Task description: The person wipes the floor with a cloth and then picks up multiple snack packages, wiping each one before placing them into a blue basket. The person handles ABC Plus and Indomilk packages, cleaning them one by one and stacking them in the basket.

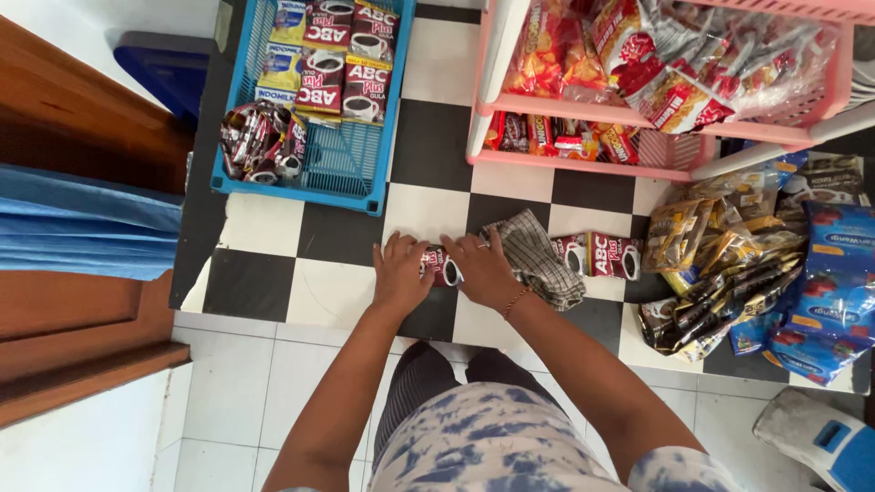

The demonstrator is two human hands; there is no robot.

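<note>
Head view: both hands (444, 271) press red sachets (439, 265).

Both hands, left hand (401, 271) and right hand (480, 267), press on a coffee sachet strip (440, 266) on the checkered floor (342, 292), just below the blue basket (314, 100).

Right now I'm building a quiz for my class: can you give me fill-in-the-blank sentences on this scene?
Both hands, left hand and right hand, press a red sachet strip on the ____ floor.
The blue plastic basket lies ____ of the pink plastic rack.
The checked cloth touches the ____ hand.
Missing: checkered; left; right
</note>
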